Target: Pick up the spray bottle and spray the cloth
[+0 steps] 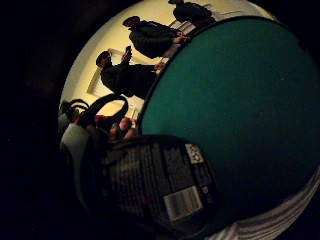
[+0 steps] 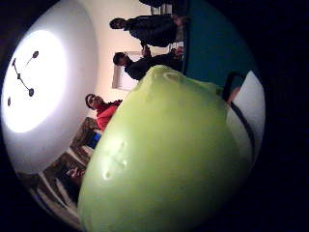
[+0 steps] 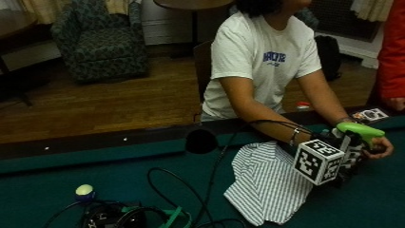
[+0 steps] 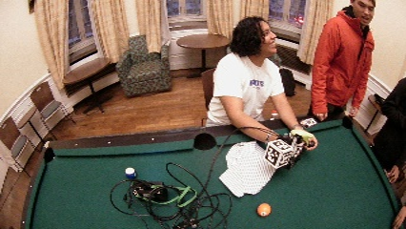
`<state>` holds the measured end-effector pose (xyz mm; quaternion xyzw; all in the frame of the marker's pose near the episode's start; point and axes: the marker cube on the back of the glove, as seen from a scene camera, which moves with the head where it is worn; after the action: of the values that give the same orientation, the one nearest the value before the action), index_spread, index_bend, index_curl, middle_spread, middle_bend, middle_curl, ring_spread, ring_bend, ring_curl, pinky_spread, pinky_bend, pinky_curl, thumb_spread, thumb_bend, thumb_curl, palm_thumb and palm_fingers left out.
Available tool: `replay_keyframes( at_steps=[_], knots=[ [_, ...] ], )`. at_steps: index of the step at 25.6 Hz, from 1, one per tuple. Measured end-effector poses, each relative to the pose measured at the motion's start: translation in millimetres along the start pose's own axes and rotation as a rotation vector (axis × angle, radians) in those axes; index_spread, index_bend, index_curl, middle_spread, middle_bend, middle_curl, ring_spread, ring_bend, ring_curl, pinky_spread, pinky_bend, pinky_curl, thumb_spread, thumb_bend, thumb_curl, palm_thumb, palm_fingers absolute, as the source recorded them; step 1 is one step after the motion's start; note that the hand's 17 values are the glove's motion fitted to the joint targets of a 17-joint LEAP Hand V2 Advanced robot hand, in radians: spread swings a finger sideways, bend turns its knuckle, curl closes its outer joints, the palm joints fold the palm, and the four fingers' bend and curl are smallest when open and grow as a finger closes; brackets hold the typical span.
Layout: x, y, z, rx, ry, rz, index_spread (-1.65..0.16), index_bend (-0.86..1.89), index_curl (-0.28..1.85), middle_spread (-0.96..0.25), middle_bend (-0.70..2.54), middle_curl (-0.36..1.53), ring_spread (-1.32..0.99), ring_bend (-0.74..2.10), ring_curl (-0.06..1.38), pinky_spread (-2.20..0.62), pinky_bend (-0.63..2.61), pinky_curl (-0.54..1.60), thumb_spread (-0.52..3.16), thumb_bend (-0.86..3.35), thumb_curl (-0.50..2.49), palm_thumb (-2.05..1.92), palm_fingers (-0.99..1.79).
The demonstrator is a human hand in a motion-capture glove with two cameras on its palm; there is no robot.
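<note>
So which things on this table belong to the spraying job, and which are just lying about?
Part of the job:
- spray bottle with its green head, gripped by the gloved right hand
- striped cloth on the green table, beside that hand

Just lying about:
- orange ball
- blue and white ball
- tangle of cables and gear

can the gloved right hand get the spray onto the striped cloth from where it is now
Probably yes. The right hand holds the spray bottle right beside the striped cloth on the green table, and nothing lies between them, though the nozzle's direction is unclear.
</note>
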<state>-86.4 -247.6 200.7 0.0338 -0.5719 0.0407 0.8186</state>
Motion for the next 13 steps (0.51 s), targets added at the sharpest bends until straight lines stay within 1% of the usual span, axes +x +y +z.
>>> replay_keyframes(
  at_steps=[3, 5, 6, 7, 8, 10, 13],
  knots=[
    [7.6, 5.3, 0.0, -0.08, 0.002, 0.035, -0.24, 0.48, 0.6, -0.17, 0.72, 0.56, -0.19, 0.67, 0.46, -0.26, 0.37, 0.38, 0.42, -0.04, 0.85, 0.85, 1.32],
    [17.4, 12.5, -0.9, -0.138, 0.018, 0.068, -0.25, 0.45, 0.59, -0.16, 0.76, 0.56, -0.19, 0.65, 0.45, -0.17, 0.23, 0.35, 0.52, -0.08, 0.81, 0.78, 1.18],
    [23.0, 17.0, -2.1, -0.165, 0.028, 0.083, -0.25, 0.46, 0.59, -0.17, 0.76, 0.55, -0.18, 0.59, 0.43, -0.13, 0.19, 0.34, 0.58, -0.09, 0.79, 0.73, 1.11],
    [28.2, 21.7, -3.9, -0.187, 0.039, 0.094, -0.26, 0.45, 0.58, -0.17, 0.72, 0.53, -0.18, 0.54, 0.42, -0.1, 0.15, 0.34, 0.66, -0.11, 0.75, 0.66, 1.0],
    [32.4, 26.6, -6.5, -0.203, 0.052, 0.102, -0.29, 0.4, 0.55, -0.16, 0.58, 0.49, -0.17, 0.51, 0.41, -0.06, 0.19, 0.34, 0.67, -0.15, 0.71, 0.56, 0.77],
    [37.2, 36.4, -15.2, -0.221, 0.097, 0.105, -0.31, 0.35, 0.57, -0.17, 0.45, 0.47, -0.16, 0.46, 0.43, 0.0, 0.29, 0.4, 0.71, -0.14, 0.67, 0.48, 0.52],
    [37.4, 52.4, -35.1, -0.229, 0.211, 0.091, -0.35, 0.24, 0.53, -0.18, 0.35, 0.43, -0.16, 0.4, 0.41, 0.06, 0.35, 0.4, 0.74, -0.11, 0.61, 0.4, 0.35]
  ],
)
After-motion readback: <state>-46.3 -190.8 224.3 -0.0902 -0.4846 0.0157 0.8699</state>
